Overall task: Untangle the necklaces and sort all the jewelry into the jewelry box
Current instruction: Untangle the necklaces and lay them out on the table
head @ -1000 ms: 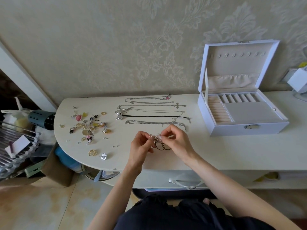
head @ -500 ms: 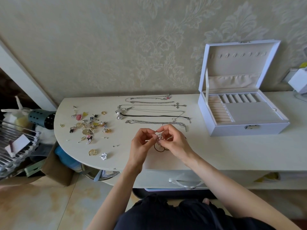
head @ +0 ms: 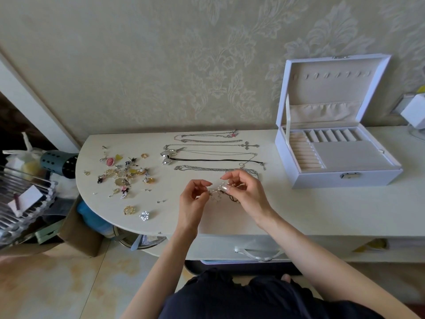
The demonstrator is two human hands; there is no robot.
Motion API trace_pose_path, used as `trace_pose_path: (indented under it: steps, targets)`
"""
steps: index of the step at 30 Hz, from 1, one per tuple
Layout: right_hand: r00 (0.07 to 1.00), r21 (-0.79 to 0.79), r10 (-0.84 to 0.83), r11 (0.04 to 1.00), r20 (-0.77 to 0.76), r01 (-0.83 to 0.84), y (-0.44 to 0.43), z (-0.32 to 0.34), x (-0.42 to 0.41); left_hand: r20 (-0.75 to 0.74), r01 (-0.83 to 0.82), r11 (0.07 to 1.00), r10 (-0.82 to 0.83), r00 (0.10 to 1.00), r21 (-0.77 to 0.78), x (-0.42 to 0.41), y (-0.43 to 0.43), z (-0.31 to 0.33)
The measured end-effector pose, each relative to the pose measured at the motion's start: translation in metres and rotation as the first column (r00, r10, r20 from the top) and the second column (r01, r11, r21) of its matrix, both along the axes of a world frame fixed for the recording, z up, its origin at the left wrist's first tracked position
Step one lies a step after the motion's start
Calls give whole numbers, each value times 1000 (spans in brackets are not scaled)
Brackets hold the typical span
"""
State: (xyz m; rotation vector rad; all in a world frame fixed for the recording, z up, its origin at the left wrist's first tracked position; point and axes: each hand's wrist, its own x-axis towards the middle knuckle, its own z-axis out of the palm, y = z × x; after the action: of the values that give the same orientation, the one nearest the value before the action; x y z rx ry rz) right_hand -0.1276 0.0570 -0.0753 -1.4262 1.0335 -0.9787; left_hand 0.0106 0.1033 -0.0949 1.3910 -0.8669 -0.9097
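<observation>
Both hands are over the near-middle of the table (head: 322, 210). Left hand (head: 194, 203) pinches the left end of a small beaded tangle (head: 216, 195) between thumb and forefinger, other fingers curled. Right hand (head: 249, 194) pinches the right end, thumb and forefinger tips together, remaining fingers bent above. We read the tangle as stretched between the two hands, with a dark loop (head: 233, 199) at the right hand. We can't tell how many pieces are in it. Necklaces (head: 213, 160) lie in straight rows just beyond the hands. Pile (head: 125, 174) of small pieces sits at the left end, with a ring (head: 129, 209) and brooch (head: 144, 215) nearer the edge. Box (head: 345, 178) is open at far right, lid upright, well apart from the hands.
</observation>
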Motion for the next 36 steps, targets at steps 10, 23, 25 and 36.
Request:
trace_pose_path:
  steps: [10, 23, 25, 36]
  targets:
    - [1000, -42, -20, 999, -14, 19, -1, -1, -1, 32, -117, 992, 115, 993, 55, 2, -1, -1]
    - [984, -79, -1, 997, -179, -14, 0, -5, 1, -105, 10, 999, -14, 994, -40, 0, 2, 10]
    - [953, -102, 31, 993, -303, -65, -1, -8, 3, -100, 24, 998, -31, 995, -64, 0, 2, 11]
    - [697, -154, 31, 967, -716, -202, -8, -18, 1, 212, 21, 999, -13, 977, -35, 6, 3, 6]
